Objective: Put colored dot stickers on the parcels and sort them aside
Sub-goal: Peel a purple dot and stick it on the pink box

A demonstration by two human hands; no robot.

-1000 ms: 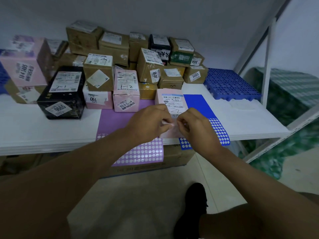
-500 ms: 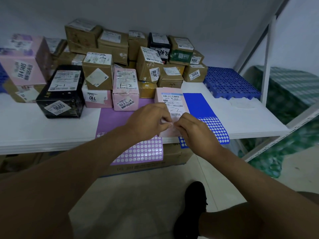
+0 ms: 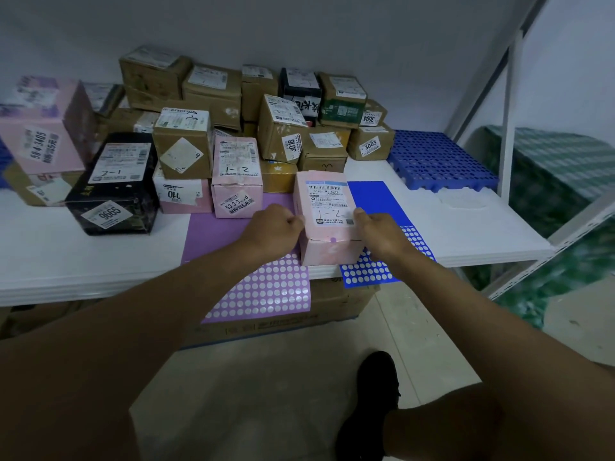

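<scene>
A pink parcel (image 3: 327,224) marked "1-2" stands at the front edge of the white shelf (image 3: 83,261), with a small purple dot sticker (image 3: 333,240) at its front top edge. My left hand (image 3: 274,227) grips its left side with curled fingers. My right hand (image 3: 376,232) holds its right side. A purple sticker sheet (image 3: 266,291) lies left of the parcel and hangs over the shelf edge. Partly beneath the parcel and my right hand lies a blue sticker sheet (image 3: 372,197), on the right.
Behind stands a pile of parcels: a black box (image 3: 116,184), pink boxes (image 3: 237,178) and several brown cartons (image 3: 181,141). A blue plastic grid pallet (image 3: 439,161) lies at the back right. A white rack post (image 3: 507,114) rises on the right. A carton sits under the shelf.
My hands were together over the parcel's front. They have parted to its left and right sides, and a purple dot now shows on the parcel.
</scene>
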